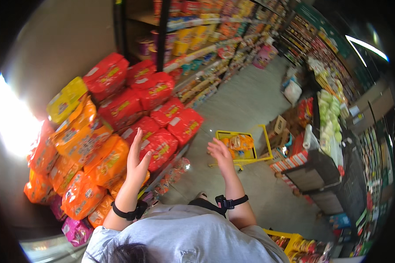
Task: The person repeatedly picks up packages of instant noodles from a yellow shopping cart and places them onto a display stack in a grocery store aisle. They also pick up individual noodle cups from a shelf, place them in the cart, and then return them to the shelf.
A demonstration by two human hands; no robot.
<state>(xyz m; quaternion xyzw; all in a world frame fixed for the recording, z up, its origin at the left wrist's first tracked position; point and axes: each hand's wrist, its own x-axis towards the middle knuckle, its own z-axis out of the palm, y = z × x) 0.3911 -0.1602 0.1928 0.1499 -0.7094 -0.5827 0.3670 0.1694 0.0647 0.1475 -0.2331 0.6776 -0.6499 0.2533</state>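
Note:
Both hands are raised in front of my chest, fingers extended and palms facing each other across a wide gap. My left hand (139, 159) holds nothing and is seen over a stack of red multipacks (125, 108) that look like instant noodles. Orange packs (107, 161) of similar kind are piled to its left, with a yellow pack (66, 100) at the top. Empty as well, my right hand (222, 154) appears just left of a small yellow shopping cart (254, 159). Inside the cart lie orange packs (241, 142). Whether either hand touches anything cannot be told, but none is gripped.
Shelves of cup noodles (184, 41) run along the aisle beyond the red stack. Grey floor (237, 95) stretches between them and a dark produce stand (304, 174) with green vegetables (329, 115). Cardboard boxes (278, 130) sit beside the cart. A yellow rack (293, 241) stands behind my right side.

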